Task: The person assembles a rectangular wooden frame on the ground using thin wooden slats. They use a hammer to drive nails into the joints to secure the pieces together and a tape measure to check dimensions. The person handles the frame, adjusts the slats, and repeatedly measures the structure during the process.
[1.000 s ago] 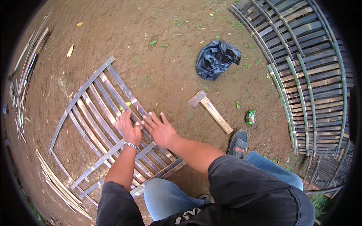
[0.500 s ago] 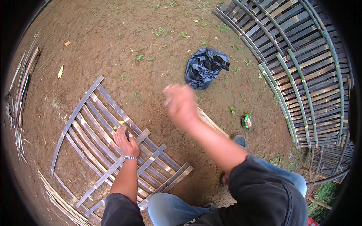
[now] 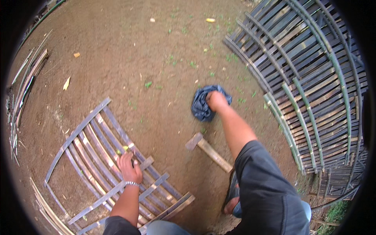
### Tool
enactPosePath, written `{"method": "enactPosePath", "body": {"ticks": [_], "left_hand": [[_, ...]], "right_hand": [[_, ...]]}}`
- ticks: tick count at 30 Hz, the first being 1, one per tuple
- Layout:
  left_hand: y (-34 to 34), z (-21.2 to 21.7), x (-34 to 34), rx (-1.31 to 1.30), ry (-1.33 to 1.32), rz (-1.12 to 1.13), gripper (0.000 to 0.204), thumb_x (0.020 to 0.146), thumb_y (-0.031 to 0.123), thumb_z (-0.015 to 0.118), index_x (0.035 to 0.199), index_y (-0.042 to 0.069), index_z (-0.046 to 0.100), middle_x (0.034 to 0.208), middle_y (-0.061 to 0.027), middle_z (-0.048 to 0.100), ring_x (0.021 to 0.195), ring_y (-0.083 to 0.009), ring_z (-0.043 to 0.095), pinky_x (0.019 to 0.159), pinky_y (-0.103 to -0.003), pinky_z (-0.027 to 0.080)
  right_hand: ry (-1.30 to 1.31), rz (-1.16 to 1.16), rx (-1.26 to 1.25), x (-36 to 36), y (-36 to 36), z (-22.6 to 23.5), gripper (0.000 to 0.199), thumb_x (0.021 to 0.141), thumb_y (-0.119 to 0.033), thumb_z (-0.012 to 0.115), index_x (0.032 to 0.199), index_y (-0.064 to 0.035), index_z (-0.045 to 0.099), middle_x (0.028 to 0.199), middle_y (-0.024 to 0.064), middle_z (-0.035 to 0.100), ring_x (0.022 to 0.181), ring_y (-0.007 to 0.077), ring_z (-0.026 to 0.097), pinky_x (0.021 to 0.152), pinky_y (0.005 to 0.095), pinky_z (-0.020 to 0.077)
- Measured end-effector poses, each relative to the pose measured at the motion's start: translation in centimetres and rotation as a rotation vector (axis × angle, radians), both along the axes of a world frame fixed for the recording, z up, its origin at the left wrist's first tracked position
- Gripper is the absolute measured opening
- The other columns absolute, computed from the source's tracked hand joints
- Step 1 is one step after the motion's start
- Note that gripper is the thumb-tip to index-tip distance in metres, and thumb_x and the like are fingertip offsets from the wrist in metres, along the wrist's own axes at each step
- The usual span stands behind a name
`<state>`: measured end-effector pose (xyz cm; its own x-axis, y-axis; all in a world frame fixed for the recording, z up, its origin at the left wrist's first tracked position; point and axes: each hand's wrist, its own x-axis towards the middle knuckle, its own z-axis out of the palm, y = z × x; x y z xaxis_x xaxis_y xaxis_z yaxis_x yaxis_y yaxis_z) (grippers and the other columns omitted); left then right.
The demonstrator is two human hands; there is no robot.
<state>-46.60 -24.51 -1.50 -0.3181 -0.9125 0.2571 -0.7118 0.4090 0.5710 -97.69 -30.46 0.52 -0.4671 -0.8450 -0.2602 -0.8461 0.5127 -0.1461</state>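
Note:
A lattice panel of bamboo slats [image 3: 95, 151] lies on the ground at the lower left, several slats crossed by flat strips. My left hand [image 3: 128, 169], with a bracelet at its wrist, rests on the slats, fingers stretched flat and thumb apart. Ahead of me, my right hand [image 3: 216, 101] is down in a crumpled black plastic bag [image 3: 201, 105]; its fingertips are hidden there, so I cannot see what they hold. Between the panel and my right foot lies a hammer [image 3: 214, 155] with a wooden handle and a blocky head.
To the right stands a large bamboo slat structure [image 3: 309, 113] with long green poles. Loose bamboo strips [image 3: 28, 92] lie at the far left, and more thin strips [image 3: 45, 211] are at the lower left. My sandalled foot [image 3: 232, 197] is beside the hammer handle.
My right hand has moved from above the hammer forward and right into the black bag, uncovering the hammer. My left hand stays on the panel. The green tape measure is out of sight now.

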Motion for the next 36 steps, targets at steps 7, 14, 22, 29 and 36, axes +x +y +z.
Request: {"method": "enactPosePath", "body": {"ticks": [7,14,22,29,36], "left_hand": [[0.2,0.9,0.6,0.006,0.036,0.035,0.037,0.079,0.007,0.059,0.116,0.0,0.059,0.116,-0.0192,0.061,0.123,-0.0384,0.053,0.118,-0.058,0.025],[0.4,1.2,0.8,-0.005,0.048,0.034,0.038,0.078,0.009,0.062,0.115,0.001,0.06,0.116,-0.0187,0.062,0.121,-0.0376,0.054,0.118,-0.058,0.026],[0.4,0.9,0.3,-0.019,0.059,0.021,0.043,0.075,0.01,0.064,0.117,0.001,0.06,0.114,-0.0172,0.063,0.118,-0.036,0.056,0.117,-0.057,0.027],[-0.3,-0.1,-0.2,-0.045,0.097,-0.003,0.036,0.077,0.013,0.068,0.112,0.006,0.066,0.114,-0.018,0.067,0.118,-0.0353,0.059,0.117,-0.055,0.029],[0.1,0.7,2.6,-0.019,0.105,-0.08,0.026,0.074,0.011,0.067,0.1,0.009,0.066,0.102,-0.0101,0.067,0.108,-0.0308,0.062,0.109,-0.052,0.037]], "right_hand": [[0.036,-0.079,-0.007,1.1,-0.8,0.6,0.016,0.081,-0.019,0.064,0.087,-0.0145,0.077,0.099,0.0167,0.074,0.095,0.0358,0.071,0.085,0.0443,0.0565],[0.14,0.084,-0.061,1.1,0.1,0.8,0.009,0.08,-0.018,0.067,0.082,-0.014,0.075,0.091,0.0146,0.073,0.09,0.0355,0.071,0.081,0.0445,0.0566],[0.044,0.002,-0.183,1.3,1.3,2.1,0.014,0.082,-0.019,0.068,0.092,-0.0181,0.077,0.097,0.0129,0.074,0.093,0.0323,0.072,0.084,0.0407,0.0566],[0.425,0.122,-0.159,-3.4,1.6,0.2,0.019,0.093,-0.017,0.058,0.099,-0.0136,0.075,0.098,0.0108,0.075,0.09,0.0287,0.073,0.077,0.0409,0.0571],[-0.479,0.044,-0.727,17.0,4.8,8.1,0.008,0.086,-0.001,0.07,0.088,-0.0074,0.074,0.087,0.0039,0.075,0.085,0.0141,0.069,0.074,0.0301,0.0534]]}}
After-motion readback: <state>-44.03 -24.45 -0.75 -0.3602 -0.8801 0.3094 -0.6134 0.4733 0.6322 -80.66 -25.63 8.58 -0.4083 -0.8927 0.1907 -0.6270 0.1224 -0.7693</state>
